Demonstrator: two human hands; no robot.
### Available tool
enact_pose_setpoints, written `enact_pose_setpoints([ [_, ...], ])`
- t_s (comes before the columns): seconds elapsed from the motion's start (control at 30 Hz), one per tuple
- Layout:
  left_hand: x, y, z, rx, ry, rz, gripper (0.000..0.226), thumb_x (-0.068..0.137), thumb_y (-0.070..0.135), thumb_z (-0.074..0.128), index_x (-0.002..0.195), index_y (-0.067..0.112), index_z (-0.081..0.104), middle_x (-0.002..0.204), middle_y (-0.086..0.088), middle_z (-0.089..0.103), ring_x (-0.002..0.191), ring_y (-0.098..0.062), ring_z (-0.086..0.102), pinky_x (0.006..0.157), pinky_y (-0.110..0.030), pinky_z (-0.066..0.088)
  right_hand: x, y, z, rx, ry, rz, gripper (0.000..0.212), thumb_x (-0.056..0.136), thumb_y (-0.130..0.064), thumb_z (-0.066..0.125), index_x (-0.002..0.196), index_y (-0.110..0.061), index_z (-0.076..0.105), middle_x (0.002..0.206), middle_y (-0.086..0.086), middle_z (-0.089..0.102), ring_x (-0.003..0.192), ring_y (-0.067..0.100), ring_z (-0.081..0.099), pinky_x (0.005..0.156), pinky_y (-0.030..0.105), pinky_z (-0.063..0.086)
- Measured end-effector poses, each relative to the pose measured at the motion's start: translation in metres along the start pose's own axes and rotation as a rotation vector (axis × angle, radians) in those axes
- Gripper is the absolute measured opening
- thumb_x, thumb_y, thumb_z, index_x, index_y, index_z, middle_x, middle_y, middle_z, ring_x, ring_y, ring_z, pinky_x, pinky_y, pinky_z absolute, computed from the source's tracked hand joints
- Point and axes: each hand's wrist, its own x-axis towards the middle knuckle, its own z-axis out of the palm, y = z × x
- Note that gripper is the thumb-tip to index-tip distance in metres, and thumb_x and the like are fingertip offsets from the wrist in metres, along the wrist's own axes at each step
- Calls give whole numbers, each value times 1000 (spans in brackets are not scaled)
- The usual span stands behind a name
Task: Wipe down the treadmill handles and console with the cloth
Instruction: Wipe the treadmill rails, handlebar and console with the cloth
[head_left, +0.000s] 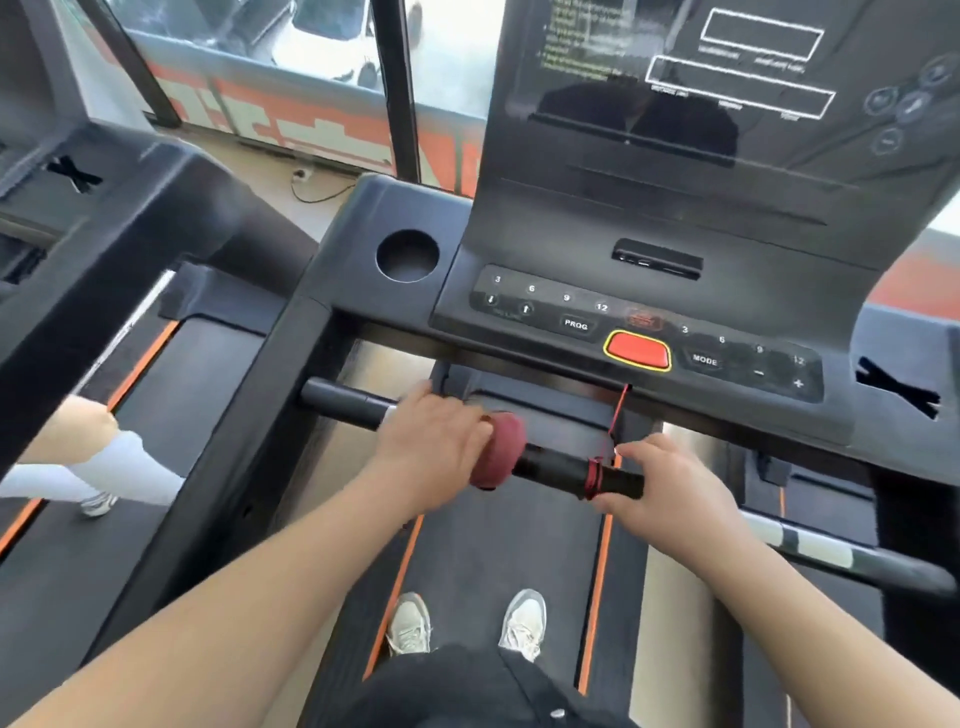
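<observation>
Left hand (431, 441) sits on top of the handlebar (556, 467), fingers curled over it and clamping the red cloth (501, 449). Cloth is bunched round the bar, sticking out just right of the knuckles, below the console (649, 332). Right hand (670, 483) grips the same bar further right, fingertips touching the red cord (595, 475) wound on it.

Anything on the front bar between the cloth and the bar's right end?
Yes. A red cord is wound round the front bar to the right of the cloth, and the right hand grips the bar just beyond the cord.
</observation>
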Motion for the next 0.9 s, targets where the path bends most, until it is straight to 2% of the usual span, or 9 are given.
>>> enact_pose_setpoints([
  [0.1, 9, 32, -12, 108, -45, -249, 39, 103, 34, 27, 90, 26, 64, 93, -1, 70, 90, -31, 61, 107, -50, 33, 3, 8, 2, -40, -32, -29, 49, 82, -56, 70, 124, -33, 63, 112, -13, 54, 115, 13, 53, 80, 30, 49],
  [0.23, 9, 110, 6, -175, 83, -117, 40, 103, 36, 30, 110, 21, 66, 101, 0, 68, 94, -29, 58, 110, -49, 36, 13, 12, -1, -107, -36, -92, 42, 76, -58, 72, 108, -30, 69, 104, -10, 59, 108, 15, 58, 79, 30, 51],
  [0.33, 12, 81, 7, -115, 48, 6, 47, 103, 46, 28, 117, 22, 67, 102, -1, 70, 94, -30, 61, 98, -45, 43, 21, 16, -7, -132, -74, -140, 46, 72, -64, 74, 103, -32, 67, 103, -11, 63, 106, 15, 60, 80, 30, 52],
  [0.43, 14, 35, -6, 41, -82, -186, 61, 101, 51, 15, 98, 24, 70, 96, -5, 73, 91, -33, 64, 92, -43, 41, 25, 19, -14, -86, -123, -128, 48, 68, -65, 79, 98, -31, 63, 100, -12, 63, 102, 17, 61, 81, 31, 52],
  [0.5, 9, 38, -10, 119, -103, -292, 62, 101, 44, 10, 97, 24, 68, 99, -3, 72, 93, -33, 62, 100, -45, 36, 26, 20, -15, -59, -139, -120, 50, 66, -65, 81, 97, -31, 62, 99, -12, 61, 100, 17, 61, 81, 31, 51],
  [0.57, 7, 75, -4, 75, -50, -297, 51, 103, 41, 17, 105, 27, 66, 105, 1, 70, 99, -31, 58, 112, -50, 31, 26, 20, -13, -52, -131, -121, 49, 65, -64, 81, 95, -30, 63, 95, -14, 61, 97, 16, 61, 80, 31, 52],
  [0.67, 3, 126, 14, -171, 105, -209, 43, 103, 39, 30, 130, 25, 61, 125, 7, 64, 113, -26, 52, 119, -49, 24, 27, 17, -14, -74, -109, -124, 48, 63, -63, 81, 88, -26, 64, 89, -13, 64, 89, 16, 61, 77, 31, 54],
  [0.8, -26, 115, 26, -144, 126, -62, 56, 104, 40, 35, 156, 19, 37, 158, 4, 42, 145, -27, 36, 125, -48, 16, 27, 13, -18, -117, -131, -137, 49, 63, -61, 80, 88, -23, 64, 86, -9, 65, 84, 17, 62, 72, 29, 53],
  [0.9, -41, 115, 32, -130, 84, -41, 63, 105, 43, 35, 162, 18, 24, 167, 2, 26, 156, -25, 18, 127, -47, 11, 28, 11, -20, -137, -135, -143, 49, 64, -60, 80, 90, -22, 64, 87, -8, 65, 83, 17, 63, 70, 29, 54],
])
